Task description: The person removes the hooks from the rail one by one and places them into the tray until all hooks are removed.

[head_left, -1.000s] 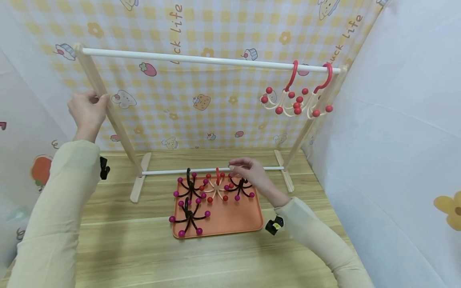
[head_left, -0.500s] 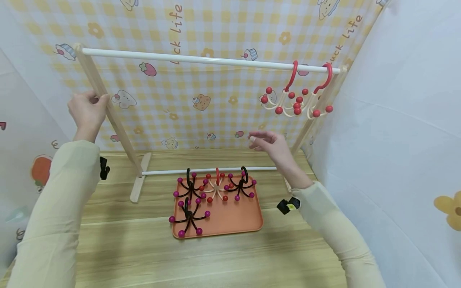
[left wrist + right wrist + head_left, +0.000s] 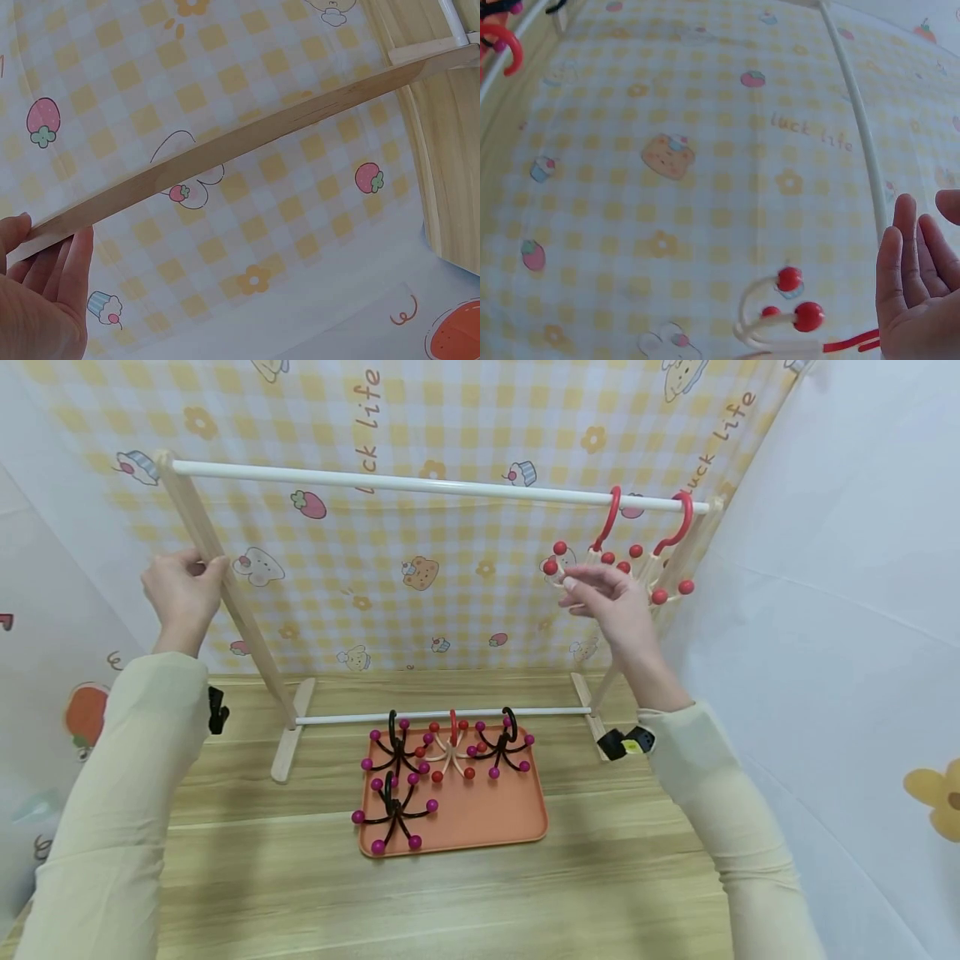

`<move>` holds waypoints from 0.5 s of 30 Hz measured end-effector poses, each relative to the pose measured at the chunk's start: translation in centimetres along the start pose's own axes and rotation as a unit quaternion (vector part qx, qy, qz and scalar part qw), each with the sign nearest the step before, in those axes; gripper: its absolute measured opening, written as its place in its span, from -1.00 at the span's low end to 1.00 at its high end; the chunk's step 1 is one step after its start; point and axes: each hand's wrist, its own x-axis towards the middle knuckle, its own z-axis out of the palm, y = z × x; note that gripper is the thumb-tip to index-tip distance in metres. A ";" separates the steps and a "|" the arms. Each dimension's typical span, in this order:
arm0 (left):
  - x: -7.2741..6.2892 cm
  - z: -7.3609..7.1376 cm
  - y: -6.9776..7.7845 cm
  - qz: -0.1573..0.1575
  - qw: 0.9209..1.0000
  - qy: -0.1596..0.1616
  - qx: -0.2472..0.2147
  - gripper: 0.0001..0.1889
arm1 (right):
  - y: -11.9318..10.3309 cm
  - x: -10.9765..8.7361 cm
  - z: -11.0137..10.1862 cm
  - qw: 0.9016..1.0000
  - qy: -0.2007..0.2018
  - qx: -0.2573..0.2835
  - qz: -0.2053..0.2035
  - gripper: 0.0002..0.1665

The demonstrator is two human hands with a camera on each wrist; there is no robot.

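My left hand (image 3: 182, 593) grips the left wooden post (image 3: 251, 627) of a hanging rack, thumb on one side and fingers on the other, as the left wrist view confirms. My right hand (image 3: 626, 618) is raised with nothing in it, its fingers extended in the right wrist view. In the head view it overlaps two octopus-shaped hangers with cream arms and red balls. Their red hooks, the left hook (image 3: 609, 522) and the right hook (image 3: 684, 522), hang over the right end of the white top rod (image 3: 420, 484).
An orange tray (image 3: 487, 827) on the wooden table (image 3: 465, 902) bears three black hangers with magenta balls, one of them a front black hanger (image 3: 395, 810), plus a cream-and-red hanger (image 3: 451, 752). A white lower rod (image 3: 337, 719) runs just behind the tray.
My right hand has risen from over the tray's back right corner, moving up and right to the hanging hangers. The left hand has stayed on the post.
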 end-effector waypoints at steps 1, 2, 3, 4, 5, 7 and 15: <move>0.0 0.0 0.0 0.000 1.000 0.000 0.001 -0.52 | -0.3 0.3 -0.2 1.000 0.009 0.003 -0.006 -0.75; 0.0 0.0 0.0 0.000 1.000 0.000 0.002 -0.52 | -0.6 0.5 -0.4 1.000 0.019 0.002 -0.012 -0.76; 0.0 0.0 0.0 0.000 1.000 -0.001 0.002 -0.52 | -0.8 0.8 -0.6 0.999 0.029 0.003 -0.020 -0.77; 0.1 0.0 0.0 -0.001 1.000 -0.001 0.002 -0.52 | -1.1 1.0 -0.7 0.999 0.037 0.005 -0.025 -0.77; 0.1 0.0 0.0 -0.001 1.000 0.000 0.003 -0.52 | -1.3 1.2 -0.9 0.998 0.046 0.004 -0.031 -0.77; 0.1 0.0 0.0 -0.001 1.000 0.000 0.002 -0.52 | -1.7 1.6 -1.2 0.997 0.062 -0.001 -0.043 -0.77; -0.1 0.0 0.1 0.002 1.000 0.004 0.006 -0.53 | -2.7 2.8 -2.3 0.993 0.116 -0.012 -0.027 -0.73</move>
